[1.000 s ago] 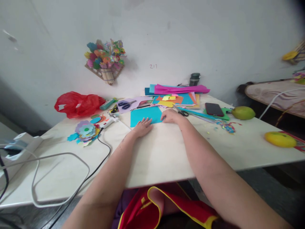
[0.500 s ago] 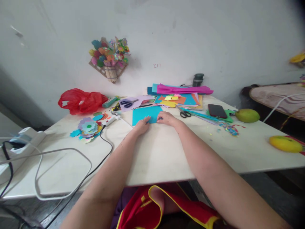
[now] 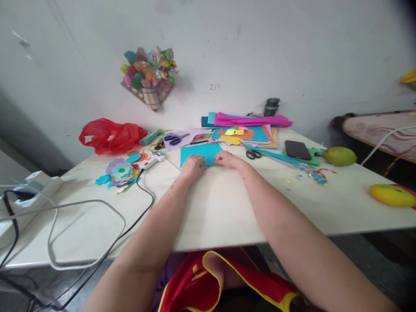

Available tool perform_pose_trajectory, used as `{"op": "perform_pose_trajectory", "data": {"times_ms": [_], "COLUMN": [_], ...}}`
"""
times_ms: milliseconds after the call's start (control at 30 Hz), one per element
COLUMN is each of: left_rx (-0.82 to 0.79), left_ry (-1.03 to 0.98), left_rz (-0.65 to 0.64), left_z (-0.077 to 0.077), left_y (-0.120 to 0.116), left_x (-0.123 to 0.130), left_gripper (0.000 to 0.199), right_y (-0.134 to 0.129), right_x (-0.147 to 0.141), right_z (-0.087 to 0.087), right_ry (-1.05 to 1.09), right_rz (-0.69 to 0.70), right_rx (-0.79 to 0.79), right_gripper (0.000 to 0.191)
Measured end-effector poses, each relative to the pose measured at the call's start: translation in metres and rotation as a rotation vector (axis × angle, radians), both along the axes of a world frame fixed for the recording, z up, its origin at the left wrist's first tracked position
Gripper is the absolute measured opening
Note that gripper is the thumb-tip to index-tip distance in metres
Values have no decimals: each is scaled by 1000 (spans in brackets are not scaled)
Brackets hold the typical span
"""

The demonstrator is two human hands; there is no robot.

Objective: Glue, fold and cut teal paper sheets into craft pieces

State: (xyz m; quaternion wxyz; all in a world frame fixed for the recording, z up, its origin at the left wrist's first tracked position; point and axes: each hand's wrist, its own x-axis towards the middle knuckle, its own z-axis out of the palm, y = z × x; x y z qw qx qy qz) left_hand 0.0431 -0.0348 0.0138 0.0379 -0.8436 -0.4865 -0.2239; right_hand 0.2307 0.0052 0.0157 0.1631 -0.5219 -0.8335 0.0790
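Observation:
A blue sheet of paper (image 3: 201, 151) lies flat on the white table (image 3: 224, 208), in front of me. Over its near left corner rests my left hand (image 3: 194, 166), its fingers bent and close together on the paper's near edge. At the near right corner my right hand (image 3: 225, 159) has its fingertips pinched on the edge of the same sheet. Black-handled scissors (image 3: 252, 153) lie just right of my right hand. A white glue gun (image 3: 152, 161) is left of the sheet, beside a pile of paper flowers (image 3: 121, 172).
Stacked coloured papers (image 3: 253, 135) and blue-handled scissors (image 3: 174, 138) lie behind the sheet. A red plastic bag (image 3: 108, 136) is at the back left. A phone (image 3: 297, 150) and a green mango (image 3: 339, 156) are on the right. Cables (image 3: 123, 229) loop across the left side.
My left hand has shifted slightly up and its fingers are more curled on the sheet's near edge. My right hand has barely moved.

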Motion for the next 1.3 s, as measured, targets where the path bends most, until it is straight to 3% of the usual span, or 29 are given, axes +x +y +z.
{"op": "perform_pose_trajectory", "data": {"times_ms": [167,367,533,700,1300], "left_rx": [47,60,28,-12,-88], "left_ry": [109,152,135,75,-72], "left_rz": [18,30,80,115,118], "left_z": [7,6,7,7,2], "left_y": [-2,-2,-4,-5,1], "left_x": [2,3,4,3,-3], "left_gripper": [14,16,17,15,12], "right_y": [0,-9,-11,-7,-6], "right_x": [1,-3,-4,-7,-10], "right_z": [3,10,14,10,2], "right_ry": [6,-46,-19,-11,5], "right_rz": [-5,-30,42,156,97], "right_rx": [-87,-80,86,89,31], "right_gripper": [23,21,12,10,12]}}
